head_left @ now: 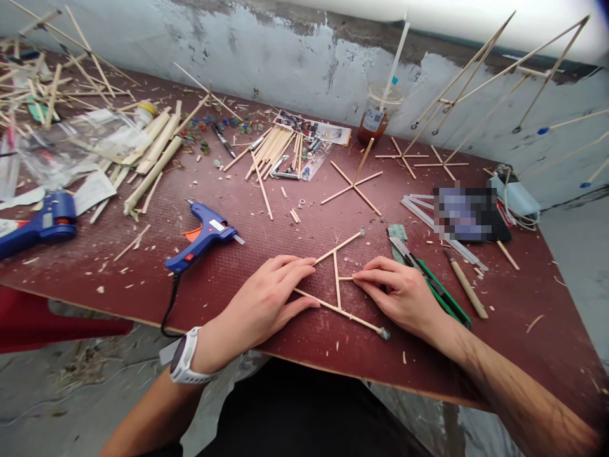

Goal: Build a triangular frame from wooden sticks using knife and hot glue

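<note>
The left hand, its grip half open, holds the stick frame on the desk. In the frame's middle, the short stick could go crooked if the right hand, grip pinching it, shakes. Right of the frame, a bumped knife could cut.

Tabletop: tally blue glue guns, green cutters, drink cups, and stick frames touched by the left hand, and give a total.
Blue glue guns: 2
Green cutter: 1
Drink cup: 1
Stick frame touched by left hand: 1
Total: 5
</note>
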Available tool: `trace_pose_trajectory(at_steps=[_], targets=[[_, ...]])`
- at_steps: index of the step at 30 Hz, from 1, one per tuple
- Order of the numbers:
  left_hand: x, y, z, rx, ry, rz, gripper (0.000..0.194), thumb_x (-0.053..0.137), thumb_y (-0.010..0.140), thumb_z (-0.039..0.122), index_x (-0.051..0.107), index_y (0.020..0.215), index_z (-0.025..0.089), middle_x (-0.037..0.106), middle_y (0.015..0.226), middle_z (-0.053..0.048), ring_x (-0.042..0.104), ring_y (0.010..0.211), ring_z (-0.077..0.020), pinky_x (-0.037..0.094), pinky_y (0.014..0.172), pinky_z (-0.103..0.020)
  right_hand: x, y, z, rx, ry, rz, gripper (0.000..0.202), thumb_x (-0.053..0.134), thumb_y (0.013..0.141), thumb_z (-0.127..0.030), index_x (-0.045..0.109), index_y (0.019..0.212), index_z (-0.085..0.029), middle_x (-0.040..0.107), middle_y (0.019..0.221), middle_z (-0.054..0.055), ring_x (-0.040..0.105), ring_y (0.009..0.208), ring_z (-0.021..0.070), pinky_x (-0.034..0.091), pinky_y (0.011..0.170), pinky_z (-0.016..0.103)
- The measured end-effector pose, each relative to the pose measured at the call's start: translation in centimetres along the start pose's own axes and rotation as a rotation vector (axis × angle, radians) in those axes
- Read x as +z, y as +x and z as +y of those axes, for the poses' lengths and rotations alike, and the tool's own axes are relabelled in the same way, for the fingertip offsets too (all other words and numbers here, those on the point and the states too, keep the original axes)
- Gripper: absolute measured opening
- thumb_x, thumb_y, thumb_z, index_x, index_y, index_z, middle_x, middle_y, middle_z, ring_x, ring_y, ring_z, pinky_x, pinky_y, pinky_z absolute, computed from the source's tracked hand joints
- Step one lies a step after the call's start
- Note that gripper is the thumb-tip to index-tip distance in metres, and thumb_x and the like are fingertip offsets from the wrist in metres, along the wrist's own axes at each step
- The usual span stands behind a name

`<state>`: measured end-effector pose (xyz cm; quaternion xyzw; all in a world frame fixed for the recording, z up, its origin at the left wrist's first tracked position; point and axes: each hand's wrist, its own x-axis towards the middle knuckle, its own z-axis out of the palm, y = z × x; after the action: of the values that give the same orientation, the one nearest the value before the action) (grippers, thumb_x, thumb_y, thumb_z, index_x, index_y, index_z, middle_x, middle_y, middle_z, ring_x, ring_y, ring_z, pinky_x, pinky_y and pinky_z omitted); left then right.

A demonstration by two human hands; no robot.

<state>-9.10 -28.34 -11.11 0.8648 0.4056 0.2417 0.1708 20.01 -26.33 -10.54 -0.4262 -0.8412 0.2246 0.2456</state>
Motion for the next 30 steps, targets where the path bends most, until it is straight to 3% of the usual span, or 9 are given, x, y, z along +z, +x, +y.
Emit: trace_pose_trajectory(at_steps=[26,30], targets=[[-0.02,0.08,0.01,-0.042,-0.031,-0.014,0.039,0.071,0.099,0.04,0.061,0.129,0.017,0.071,0.14,-0.014,0.064,0.125,-0.0286,0.057,0.108,-0.048,0.02,-0.02,0.11,-0.023,-0.087,-0.041,0.021,0.064,0.102,-0.021,0.084,0.106,-0.026,0.076,0.097,0.004,0.071,0.077,0.014,0.054,0.07,0.025],[-0.11,-0.07,0.15,-0.061,-0.064,0.0,0.053,0.074,0.096,0.045,0.056,0.137,0.017,0.069,0.14,-0.015,0.064,0.127,-0.0296,0.056,0.109,-0.048,-0.55,0.08,-0.08,0.031,-0.023,-0.074,0.019,0.067,0.102,-0.027,0.081,0.114,-0.023,0.075,0.102,0.006,0.07,0.077,0.0143,0.057,0.072,0.027]])
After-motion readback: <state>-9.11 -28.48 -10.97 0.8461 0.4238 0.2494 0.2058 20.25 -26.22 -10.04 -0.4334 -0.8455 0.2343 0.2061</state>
